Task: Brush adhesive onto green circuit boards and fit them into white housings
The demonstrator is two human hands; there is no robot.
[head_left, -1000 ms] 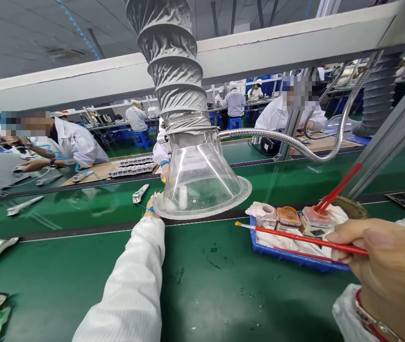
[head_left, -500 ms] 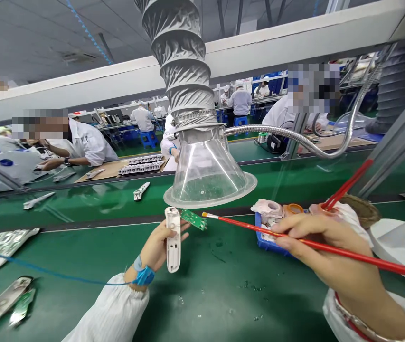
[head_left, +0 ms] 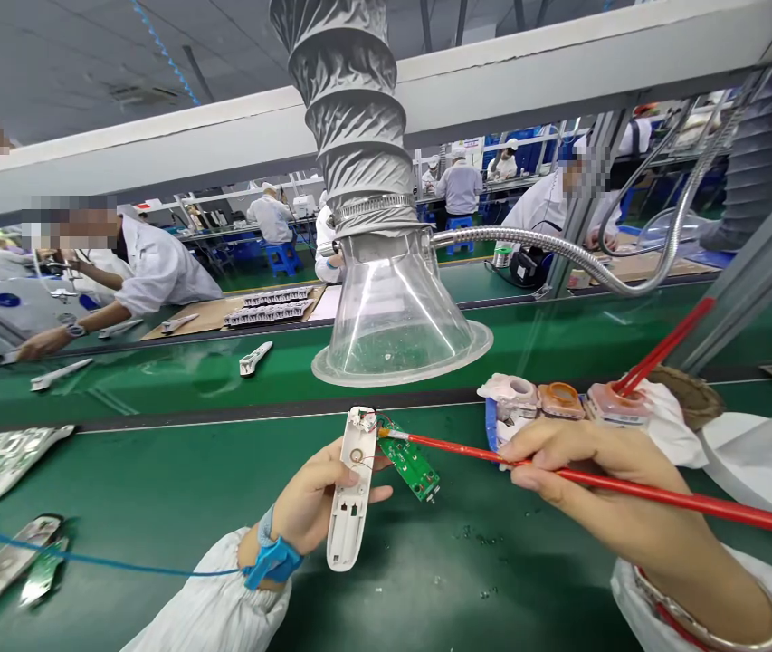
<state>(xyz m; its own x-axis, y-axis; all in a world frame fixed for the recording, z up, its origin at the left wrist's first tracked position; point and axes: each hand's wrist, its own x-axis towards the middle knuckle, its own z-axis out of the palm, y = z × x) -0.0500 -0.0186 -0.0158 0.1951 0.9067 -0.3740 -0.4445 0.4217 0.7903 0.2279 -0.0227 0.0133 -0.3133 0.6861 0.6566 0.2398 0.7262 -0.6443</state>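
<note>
My left hand (head_left: 314,493) is closed round a long white plastic housing (head_left: 346,534), its hollow inner side facing me. A green circuit board (head_left: 414,466) hangs at the housing's right side, joined to it by thin wires. My right hand (head_left: 576,475) grips a thin red paintbrush (head_left: 457,446) like a pen. The brush's bristle tip meets the upper end of the board, close beside the housing; whether it presses on it I cannot tell. A blue wrist strap (head_left: 271,561) with a cord circles my left wrist.
A clear extraction hood (head_left: 399,349) hangs just beyond my hands. At the right stand small orange-rimmed pots (head_left: 560,398) by a blue tray (head_left: 492,426). More housings with boards (head_left: 5,466) lie at the left. White parts (head_left: 255,359) rest on the green conveyor; co-workers sit behind it.
The housing and board have come nearer and turned, showing more of the inner side and the board. The brush tip has shifted slightly left and down onto the board's upper end.
</note>
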